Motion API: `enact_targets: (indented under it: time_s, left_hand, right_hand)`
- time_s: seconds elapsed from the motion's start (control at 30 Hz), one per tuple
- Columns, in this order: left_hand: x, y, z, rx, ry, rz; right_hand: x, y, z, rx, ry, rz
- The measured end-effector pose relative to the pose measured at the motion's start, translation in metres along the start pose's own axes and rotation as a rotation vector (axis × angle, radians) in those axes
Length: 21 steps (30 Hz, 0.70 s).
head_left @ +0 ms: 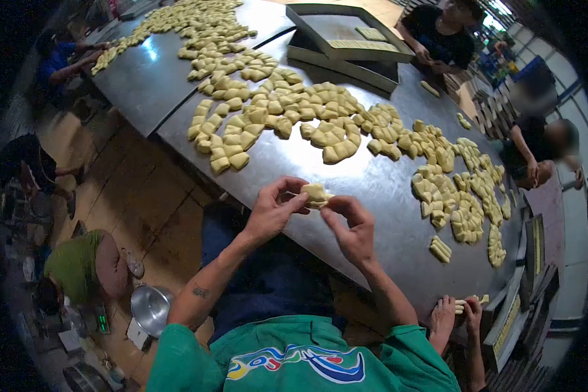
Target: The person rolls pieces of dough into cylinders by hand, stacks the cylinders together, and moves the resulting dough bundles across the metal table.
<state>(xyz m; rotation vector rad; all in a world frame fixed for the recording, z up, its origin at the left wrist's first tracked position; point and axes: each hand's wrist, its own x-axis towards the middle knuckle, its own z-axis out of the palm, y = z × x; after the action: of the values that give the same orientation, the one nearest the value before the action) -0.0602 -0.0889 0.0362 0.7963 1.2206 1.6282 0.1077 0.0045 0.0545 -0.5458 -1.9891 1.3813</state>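
While both hands meet above the near edge of the steel counter [372,189], the left hand [274,209] and right hand [353,228] pinch 1 dough piece [317,194] between fingertips, its long axis running left to right, roughly level. Beyond the dough heaps [274,111], 2 stacked trays [346,39] hold flat rows of pieces [371,34].

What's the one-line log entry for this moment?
left hand: pinching dough | right hand: pinching dough | table: many dough pieces
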Motion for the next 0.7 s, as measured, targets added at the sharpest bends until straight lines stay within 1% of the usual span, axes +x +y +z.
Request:
enact_targets:
  time_s: [0.03, 0.07, 0.1, 0.13, 0.17, 0.2, 0.23, 0.27, 0.3, 0.4, 0.43, 0.5, 0.53, 0.57, 0.6, 0.63, 0.7]
  left_hand:
    - [-0.004, 0.005, -0.006, 0.08, -0.018, 0.043]
    - [-0.008, 0.009, -0.007, 0.079, -0.003, 0.043]
    - [-0.012, 0.014, -0.008, 0.108, -0.054, 0.049]
    - [-0.015, 0.016, -0.008, 0.137, -0.106, 0.054]
    - [-0.018, 0.018, -0.008, 0.135, -0.094, 0.057]
    - [-0.02, 0.018, -0.007, 0.134, -0.081, -0.01]
    - [-0.023, 0.017, -0.006, 0.13, -0.067, -0.079]
    - [-0.025, 0.015, -0.006, 0.086, -0.075, -0.088]
    - [-0.027, 0.011, -0.006, 0.078, -0.063, -0.087]
    - [-0.03, 0.002, -0.001, 0.273, -0.084, 0.138]
    - [-0.029, -0.002, -0.005, 0.267, -0.077, 0.136]
    - [-0.025, -0.006, -0.013, 0.604, -0.156, 0.365]
    - [-0.024, -0.006, -0.013, 0.598, -0.152, 0.363]
    - [-0.025, -0.005, -0.013, 0.385, -0.117, 0.106]
    - [-0.026, -0.003, -0.011, 0.168, -0.083, -0.15]
    - [-0.026, -0.002, -0.012, 0.16, -0.081, -0.155]
    - [-0.026, -0.002, -0.013, -0.062, -0.197, -0.227]
  right_hand:
    - [0.001, -0.002, 0.006, 0.167, 0.084, 0.232]
    - [0.005, -0.007, 0.004, 0.319, 0.039, 0.3]
    - [0.007, -0.01, 0.004, 0.32, 0.025, 0.301]
    - [0.008, -0.012, 0.002, 0.402, -0.055, 0.404]
    - [0.009, -0.013, 0.002, 0.482, -0.136, 0.506]
    - [0.009, -0.01, 0.004, 0.478, -0.15, 0.508]
    - [0.005, -0.003, 0.006, 0.476, -0.107, 0.434]
    - [0.002, 0.003, 0.009, 0.474, -0.063, 0.361]
    - [0.0, 0.007, 0.011, 0.47, -0.076, 0.365]
    - [-0.007, 0.018, 0.012, 0.428, -0.049, 0.356]
    - [-0.009, 0.023, 0.012, 0.381, -0.046, 0.326]
    - [-0.013, 0.024, 0.012, 0.332, -0.047, 0.302]
    - [-0.014, 0.02, 0.013, 0.337, -0.026, 0.266]
    - [-0.016, 0.016, 0.013, 0.342, -0.006, 0.23]
    - [-0.016, 0.011, 0.014, 0.338, -0.009, 0.238]
    - [-0.016, 0.006, 0.016, 0.349, 0.014, 0.238]
    - [-0.016, 0.006, 0.015, 0.355, 0.032, 0.243]
